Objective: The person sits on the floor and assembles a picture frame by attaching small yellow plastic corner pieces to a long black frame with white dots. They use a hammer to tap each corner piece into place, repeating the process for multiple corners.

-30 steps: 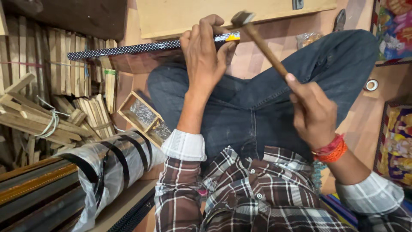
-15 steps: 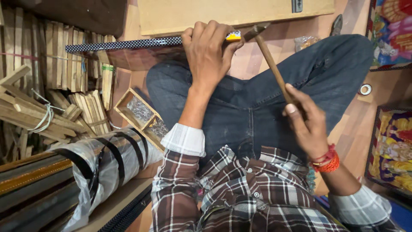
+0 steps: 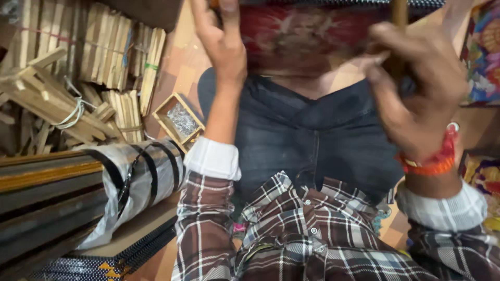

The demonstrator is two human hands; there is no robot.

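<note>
Hands sit larger and higher than before: I see right hand (image 3: 416,99) clenched round the wooden handle (image 3: 400,15), left hand (image 3: 221,44) fingers loosely spread at the frame (image 3: 312,36)

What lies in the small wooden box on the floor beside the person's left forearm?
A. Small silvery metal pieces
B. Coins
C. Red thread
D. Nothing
A: the open wooden box, left of the left hand and forearm, holds a heap of small silvery metal pieces.
</note>
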